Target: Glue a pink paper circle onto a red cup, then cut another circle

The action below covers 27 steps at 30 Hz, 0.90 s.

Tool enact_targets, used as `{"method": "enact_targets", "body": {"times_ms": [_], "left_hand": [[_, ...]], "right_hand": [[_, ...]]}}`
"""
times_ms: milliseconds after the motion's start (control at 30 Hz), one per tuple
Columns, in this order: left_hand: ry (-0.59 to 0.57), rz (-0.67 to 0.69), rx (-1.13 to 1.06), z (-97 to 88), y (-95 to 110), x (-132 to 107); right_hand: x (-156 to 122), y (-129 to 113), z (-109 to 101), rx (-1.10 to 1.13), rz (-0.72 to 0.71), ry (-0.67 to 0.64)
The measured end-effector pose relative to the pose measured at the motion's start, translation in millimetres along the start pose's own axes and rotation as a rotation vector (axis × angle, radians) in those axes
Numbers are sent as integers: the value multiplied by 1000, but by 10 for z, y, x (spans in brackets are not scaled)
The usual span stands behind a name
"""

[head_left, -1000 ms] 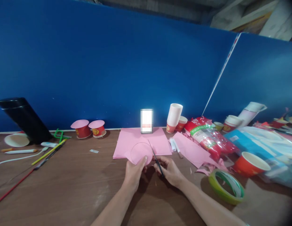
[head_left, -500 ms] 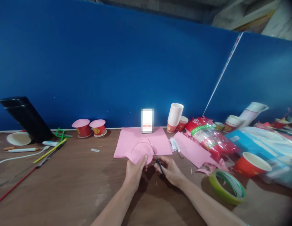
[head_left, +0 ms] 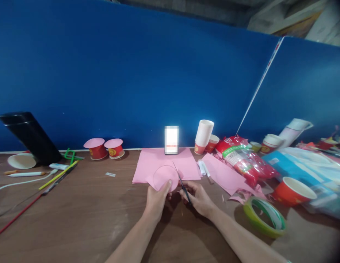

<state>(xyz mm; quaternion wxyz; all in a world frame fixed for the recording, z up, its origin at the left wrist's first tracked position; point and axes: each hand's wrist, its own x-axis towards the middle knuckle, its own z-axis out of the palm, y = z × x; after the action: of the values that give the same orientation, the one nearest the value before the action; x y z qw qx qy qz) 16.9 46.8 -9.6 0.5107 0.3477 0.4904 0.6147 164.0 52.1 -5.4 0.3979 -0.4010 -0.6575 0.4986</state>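
A piece of pink paper [head_left: 162, 176] with a dark circle drawn on it is pinched in my left hand [head_left: 158, 201], thumb on top. My right hand [head_left: 198, 199] grips a pair of black-handled scissors [head_left: 183, 187]. Their blades point up and away, along the right edge of the drawn circle. Whether the blades are parted is too small to tell. Behind the held piece lies a stack of pink paper sheets [head_left: 142, 164], with a small pixelated upright object [head_left: 171, 140] standing at its back.
Two red paper cups with pink discs [head_left: 94, 149] stand left of the stack. To the right are stacked paper cups [head_left: 204, 133], a red plastic packet [head_left: 237, 157], pink scraps [head_left: 224, 175], a tape roll [head_left: 264, 217] and a red cup [head_left: 293, 191]. A black flask [head_left: 30, 138] leans far left.
Almost nothing differs. Both hands, the pink paper and the scissors stay in practically the same place.
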Motion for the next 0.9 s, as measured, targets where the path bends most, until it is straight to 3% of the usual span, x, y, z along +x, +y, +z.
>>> {"method": "enact_targets", "body": {"times_ms": [900], "left_hand": [[34, -21, -20, 4, 0, 5]], "right_hand": [[0, 61, -5, -14, 12, 2]]}}
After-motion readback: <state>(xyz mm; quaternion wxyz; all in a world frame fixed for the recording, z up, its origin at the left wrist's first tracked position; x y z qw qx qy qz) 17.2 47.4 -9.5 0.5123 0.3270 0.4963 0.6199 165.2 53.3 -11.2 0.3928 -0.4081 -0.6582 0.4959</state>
